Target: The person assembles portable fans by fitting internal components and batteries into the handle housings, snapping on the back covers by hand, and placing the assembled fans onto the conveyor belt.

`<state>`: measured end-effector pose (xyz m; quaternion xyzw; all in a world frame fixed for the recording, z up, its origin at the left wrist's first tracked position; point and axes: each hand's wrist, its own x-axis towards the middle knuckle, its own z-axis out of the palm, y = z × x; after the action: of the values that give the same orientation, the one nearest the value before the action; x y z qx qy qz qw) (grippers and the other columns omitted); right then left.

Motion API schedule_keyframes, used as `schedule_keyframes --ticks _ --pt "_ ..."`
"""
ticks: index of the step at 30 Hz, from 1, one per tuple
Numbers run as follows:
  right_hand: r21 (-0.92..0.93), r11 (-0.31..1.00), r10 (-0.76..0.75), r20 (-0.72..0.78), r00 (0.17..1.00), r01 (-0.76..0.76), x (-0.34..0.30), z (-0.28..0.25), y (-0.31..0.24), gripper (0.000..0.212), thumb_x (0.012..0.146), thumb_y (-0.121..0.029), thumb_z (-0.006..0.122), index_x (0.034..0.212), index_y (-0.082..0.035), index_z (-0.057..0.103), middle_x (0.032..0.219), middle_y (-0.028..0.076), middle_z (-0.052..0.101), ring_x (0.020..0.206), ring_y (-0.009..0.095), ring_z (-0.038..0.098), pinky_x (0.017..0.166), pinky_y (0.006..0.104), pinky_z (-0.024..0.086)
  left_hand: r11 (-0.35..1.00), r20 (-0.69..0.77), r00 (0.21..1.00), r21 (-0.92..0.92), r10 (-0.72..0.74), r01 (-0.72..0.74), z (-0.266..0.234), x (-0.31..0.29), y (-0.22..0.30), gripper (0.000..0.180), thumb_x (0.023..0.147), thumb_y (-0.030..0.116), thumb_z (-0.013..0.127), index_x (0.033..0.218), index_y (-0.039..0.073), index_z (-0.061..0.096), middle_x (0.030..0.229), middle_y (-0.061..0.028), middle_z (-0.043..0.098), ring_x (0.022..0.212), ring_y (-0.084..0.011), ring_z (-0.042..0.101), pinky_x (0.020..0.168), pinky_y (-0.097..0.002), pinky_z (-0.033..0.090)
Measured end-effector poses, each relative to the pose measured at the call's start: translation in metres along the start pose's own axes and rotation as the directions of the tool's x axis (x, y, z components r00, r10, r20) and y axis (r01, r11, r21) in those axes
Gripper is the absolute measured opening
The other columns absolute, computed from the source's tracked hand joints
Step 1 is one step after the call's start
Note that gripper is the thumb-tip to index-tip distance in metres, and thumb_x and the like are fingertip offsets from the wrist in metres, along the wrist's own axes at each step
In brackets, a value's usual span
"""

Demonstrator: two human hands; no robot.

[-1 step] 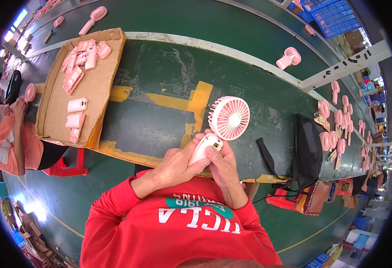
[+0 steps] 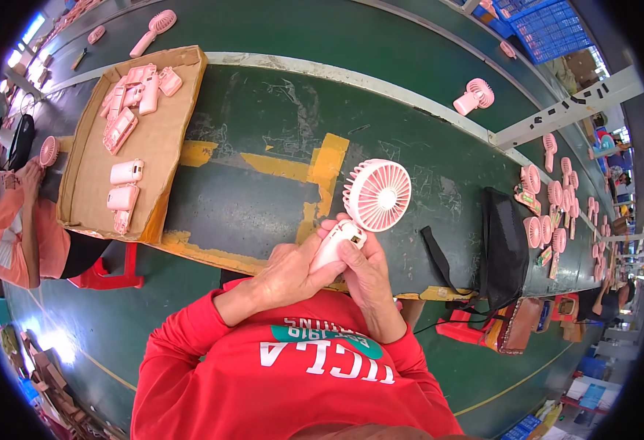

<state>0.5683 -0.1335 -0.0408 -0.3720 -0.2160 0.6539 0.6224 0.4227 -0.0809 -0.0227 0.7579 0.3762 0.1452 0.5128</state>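
A pink handheld fan point(image 2: 380, 195) is held in front of my chest, over the near edge of the green bench, its round grille pointing up and away to the right. My left hand point(image 2: 292, 270) wraps round the handle from the left, with the thumb along it. From the right, my right hand point(image 2: 366, 273) grips the same handle, its thumb pressed near a small dark opening point(image 2: 355, 239) in the casing. Some fingers of both hands are hidden behind the handle.
At left stands a cardboard tray point(image 2: 93, 192) with pink casing parts point(image 2: 125, 198). A black bag point(image 2: 504, 242) lies to my right, near several fans point(image 2: 535, 227). Another fan point(image 2: 474, 97) is across the metal rail. A person in an orange top point(image 2: 46, 246) sits at far left.
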Motion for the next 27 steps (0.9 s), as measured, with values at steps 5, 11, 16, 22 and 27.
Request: schedule_keyframes --ticks 5,11,16,22,27 --pt "0.062 0.997 -0.054 -0.023 0.998 0.056 -0.006 0.008 -0.001 0.040 0.087 -0.007 0.056 0.124 0.000 0.042 0.115 0.015 0.056 0.108 0.021 0.054 0.095 0.0353 0.043 0.976 -0.085 0.978 0.131 0.188 -0.176 0.009 -0.006 -0.006 0.061 0.086 0.026 0.058 0.129 -0.010 0.033 0.076 -0.0175 0.064 0.066 -0.0355 0.064 0.059 -0.0389 0.052" --pt "0.099 0.993 -0.059 -0.056 0.997 0.064 -0.001 0.007 0.006 0.035 0.087 -0.007 0.056 0.119 0.000 0.044 0.110 0.014 0.058 0.102 0.019 0.056 0.091 0.0344 0.045 0.975 -0.154 0.963 0.041 0.223 -0.220 0.011 -0.005 -0.006 0.037 0.083 0.028 0.059 0.098 -0.005 0.049 0.066 -0.0214 0.060 0.057 -0.0392 0.060 0.054 -0.0455 0.049" --pt "-0.056 0.998 -0.031 -0.066 0.997 0.027 0.008 0.015 0.002 0.034 0.090 -0.009 0.053 0.121 0.000 0.043 0.113 0.015 0.057 0.106 0.019 0.055 0.092 0.0334 0.045 0.971 -0.062 0.998 -0.238 -0.005 -0.010 0.006 -0.001 -0.017 0.029 0.090 0.021 0.056 0.099 -0.006 0.051 0.069 -0.0083 0.061 0.061 -0.0166 0.061 0.056 -0.0295 0.048" --pt "-0.088 0.994 -0.059 0.012 0.998 0.059 0.018 0.011 0.001 0.040 0.090 -0.013 0.055 0.124 0.002 0.040 0.116 0.018 0.055 0.109 0.025 0.055 0.094 0.0372 0.045 0.925 -0.010 0.999 -0.378 -0.050 0.042 0.000 0.006 -0.016 0.035 0.091 0.028 0.054 0.097 -0.006 0.050 0.073 -0.0143 0.062 0.063 -0.0188 0.063 0.056 -0.0325 0.049" --pt "-0.095 0.994 -0.065 -0.023 0.998 0.062 0.029 0.003 0.008 0.037 0.090 -0.013 0.054 0.122 0.002 0.042 0.114 0.018 0.056 0.106 0.024 0.056 0.091 0.0358 0.047 0.882 0.020 0.997 -0.467 -0.068 0.069 0.003 0.015 -0.024 0.035 0.091 0.028 0.055 0.100 -0.005 0.051 0.075 -0.0100 0.061 0.062 -0.0144 0.060 0.056 -0.0284 0.049"
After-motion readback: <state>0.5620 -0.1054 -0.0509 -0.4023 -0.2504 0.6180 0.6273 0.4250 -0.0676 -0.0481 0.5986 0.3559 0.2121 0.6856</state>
